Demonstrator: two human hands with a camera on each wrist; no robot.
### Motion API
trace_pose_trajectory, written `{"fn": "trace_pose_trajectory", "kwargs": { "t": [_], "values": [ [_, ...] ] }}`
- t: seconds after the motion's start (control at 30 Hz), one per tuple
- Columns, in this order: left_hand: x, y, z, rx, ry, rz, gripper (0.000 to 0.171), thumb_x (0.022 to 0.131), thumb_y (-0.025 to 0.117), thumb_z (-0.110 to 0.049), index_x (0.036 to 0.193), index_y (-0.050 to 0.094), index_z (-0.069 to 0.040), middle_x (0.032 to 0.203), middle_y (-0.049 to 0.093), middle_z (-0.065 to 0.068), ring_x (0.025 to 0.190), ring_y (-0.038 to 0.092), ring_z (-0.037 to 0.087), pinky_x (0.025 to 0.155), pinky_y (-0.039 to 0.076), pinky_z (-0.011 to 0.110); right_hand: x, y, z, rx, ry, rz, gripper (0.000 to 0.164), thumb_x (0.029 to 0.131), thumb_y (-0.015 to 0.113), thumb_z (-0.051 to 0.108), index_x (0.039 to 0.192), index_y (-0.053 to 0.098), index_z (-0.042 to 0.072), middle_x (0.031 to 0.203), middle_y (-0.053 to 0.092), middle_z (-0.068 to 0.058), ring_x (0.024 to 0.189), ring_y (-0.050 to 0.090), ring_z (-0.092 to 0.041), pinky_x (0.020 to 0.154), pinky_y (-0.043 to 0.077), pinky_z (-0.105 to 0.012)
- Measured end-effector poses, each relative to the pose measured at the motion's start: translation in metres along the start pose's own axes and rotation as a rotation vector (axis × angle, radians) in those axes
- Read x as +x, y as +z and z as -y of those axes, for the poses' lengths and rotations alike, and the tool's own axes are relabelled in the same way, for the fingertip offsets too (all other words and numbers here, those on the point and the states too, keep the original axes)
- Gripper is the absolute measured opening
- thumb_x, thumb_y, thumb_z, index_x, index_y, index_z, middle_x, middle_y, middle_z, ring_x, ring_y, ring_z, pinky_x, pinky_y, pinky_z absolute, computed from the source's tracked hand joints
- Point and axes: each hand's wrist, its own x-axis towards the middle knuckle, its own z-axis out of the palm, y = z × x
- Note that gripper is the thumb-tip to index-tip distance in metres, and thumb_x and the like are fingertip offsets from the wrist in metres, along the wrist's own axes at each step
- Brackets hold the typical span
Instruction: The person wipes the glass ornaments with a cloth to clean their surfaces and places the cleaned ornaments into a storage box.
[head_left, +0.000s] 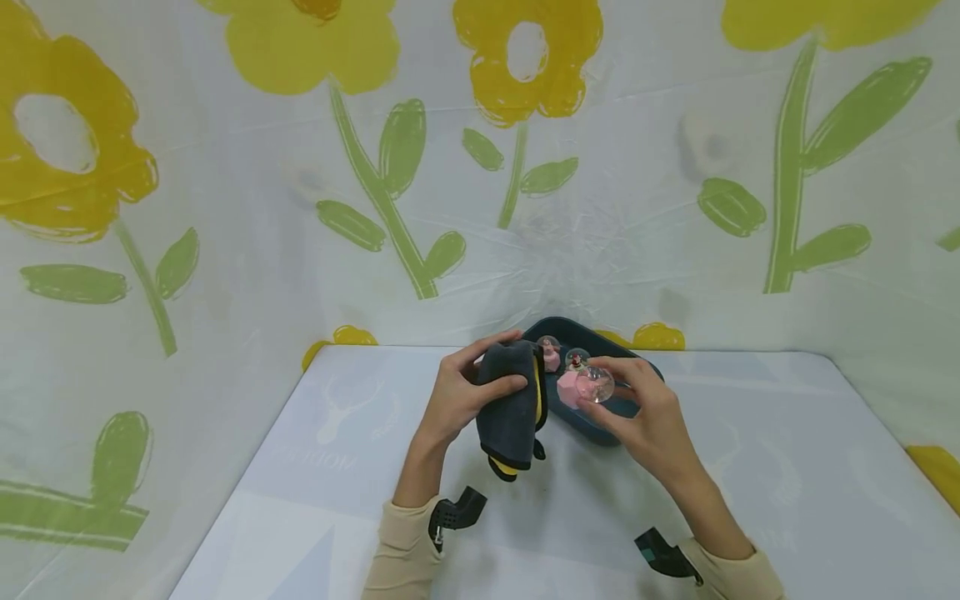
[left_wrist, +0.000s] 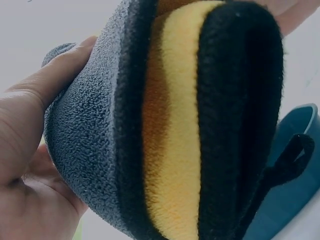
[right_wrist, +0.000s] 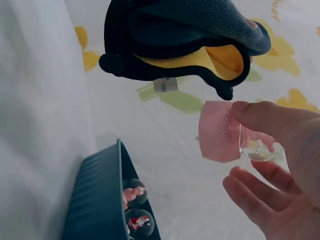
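Observation:
My left hand (head_left: 461, 390) grips a folded cloth (head_left: 508, 408), dark grey-blue outside and yellow inside with black edging. A black hanging loop (left_wrist: 295, 157) sticks out from the cloth in the left wrist view. With thumb and fingers, my right hand (head_left: 648, 417) pinches a small snow globe (head_left: 585, 387) that has a clear ball and a faceted pink base. In the right wrist view the globe's pink base (right_wrist: 218, 131) faces the cloth, just below its edge. Two more snow globes, one with a pink figure (right_wrist: 134, 193) and one with a red figure (right_wrist: 140, 223), sit in the dark teal tray.
The dark teal tray (head_left: 570, 329) stands at the back of the white table (head_left: 360, 467), beyond both hands. Behind the table hangs a white curtain (head_left: 615, 250) with yellow flowers. Black wrist cameras (head_left: 459, 508) are strapped over the beige sleeves (head_left: 405, 542).

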Motion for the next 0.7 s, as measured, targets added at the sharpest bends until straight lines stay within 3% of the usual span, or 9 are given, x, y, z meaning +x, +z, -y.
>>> {"fn": "trace_pose_trajectory", "kwargs": {
  "t": [0.2, 0.5, 0.7],
  "values": [
    [0.0001, -0.0009, -0.0002, 0.007, -0.001, -0.004, 0.055, 0.085, 0.077, -0.01, 0.136, 0.06, -0.02, 0.136, 0.062, 0.004, 0.093, 0.072, 0.022, 0.079, 0.06, 0.035, -0.0008, 0.0005, -0.0036, -0.009, 0.004, 0.016, 0.061, 0.074, 0.083, 0.0, 0.13, 0.06, 0.011, 0.121, 0.062, -0.008, 0.106, 0.064, -0.024, 0.087, 0.046, -0.005],
    [0.0004, -0.0012, 0.0008, 0.008, 0.003, 0.006, 0.054, 0.085, 0.076, -0.01, 0.136, 0.06, -0.02, 0.133, 0.064, 0.007, 0.092, 0.072, 0.022, 0.078, 0.06, 0.036, -0.0007, 0.0004, -0.0076, -0.015, 0.04, 0.014, 0.072, 0.077, 0.08, -0.003, 0.14, 0.05, 0.012, 0.125, 0.066, -0.011, 0.101, 0.068, -0.026, 0.082, 0.051, -0.009],
    [0.0007, -0.0013, 0.0019, 0.012, 0.004, 0.008, 0.054, 0.085, 0.076, -0.01, 0.136, 0.06, -0.019, 0.13, 0.065, 0.009, 0.091, 0.072, 0.023, 0.078, 0.06, 0.036, -0.0012, -0.0001, -0.0102, 0.009, 0.093, -0.015, 0.065, 0.075, 0.083, 0.0, 0.132, 0.054, 0.007, 0.123, 0.068, -0.007, 0.108, 0.067, -0.025, 0.089, 0.048, -0.008]
  ]
}}
